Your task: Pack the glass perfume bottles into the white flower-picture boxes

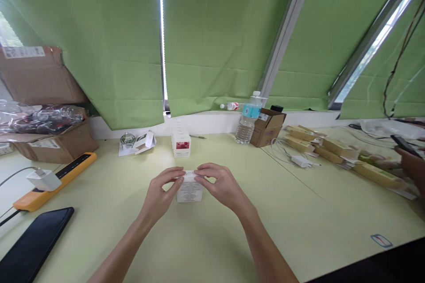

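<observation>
A small white carton point(190, 193) with lines of fine print on its side stands upright on the table in front of me. My left hand point(163, 186) pinches its top left edge between thumb and fingers. On the opposite side, my right hand point(217, 181) grips the top right edge the same way. The fingertips partly cover the top of the carton. Just beyond it, a row of similar white cartons point(181, 147) is lined up, the front one with a red picture.
Leftward lie a black phone point(35, 245), an orange power strip point(66, 179) and an open cardboard box point(59, 143). At the back are a water bottle point(247, 119) and a brown box point(268, 127). Yellowish boxes point(335, 147) and another person's hand point(411, 170) are at right.
</observation>
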A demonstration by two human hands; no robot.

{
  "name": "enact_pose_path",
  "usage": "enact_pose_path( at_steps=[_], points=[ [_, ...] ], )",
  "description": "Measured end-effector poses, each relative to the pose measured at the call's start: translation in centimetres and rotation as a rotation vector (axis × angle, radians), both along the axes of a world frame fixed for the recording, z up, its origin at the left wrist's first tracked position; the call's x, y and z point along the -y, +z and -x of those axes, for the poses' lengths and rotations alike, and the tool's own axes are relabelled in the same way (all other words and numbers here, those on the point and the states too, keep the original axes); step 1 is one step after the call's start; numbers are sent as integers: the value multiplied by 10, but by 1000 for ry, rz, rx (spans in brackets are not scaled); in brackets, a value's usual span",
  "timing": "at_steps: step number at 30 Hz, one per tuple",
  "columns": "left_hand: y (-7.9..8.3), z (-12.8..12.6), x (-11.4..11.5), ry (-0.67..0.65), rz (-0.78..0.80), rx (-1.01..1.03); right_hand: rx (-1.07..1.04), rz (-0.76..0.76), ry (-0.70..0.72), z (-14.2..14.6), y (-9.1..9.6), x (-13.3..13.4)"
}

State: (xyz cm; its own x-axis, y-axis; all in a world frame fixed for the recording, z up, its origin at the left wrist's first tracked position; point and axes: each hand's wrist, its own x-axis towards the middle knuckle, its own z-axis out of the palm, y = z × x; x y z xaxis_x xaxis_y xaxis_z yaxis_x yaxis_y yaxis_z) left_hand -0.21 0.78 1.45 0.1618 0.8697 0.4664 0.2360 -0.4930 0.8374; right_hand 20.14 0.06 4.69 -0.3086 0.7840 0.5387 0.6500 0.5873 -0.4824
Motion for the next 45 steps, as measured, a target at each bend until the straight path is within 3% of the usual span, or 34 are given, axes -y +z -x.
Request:
enact_pose_path(
  at_steps=[10,16,19,23,30,45],
  points=[
    [-2,1,-1,9,28,1,-26,30,-11,1,0,1],
    [-2,-4,-3,-44,243,208,-48,78,-71,3,0,0],
    [-2,-6,-2,-39,387,277,-67,185,-122,2,-3,-1],
    [-3,-7,-1,-133,506,338,-61,316,-84,-1,-3,-1],
    [1,-7,3,-183,518,330,-53,392,-90,1,1,0],
    [1,-8,0,-122,537,274,-51,421,-116,2,3,1]
  ],
)
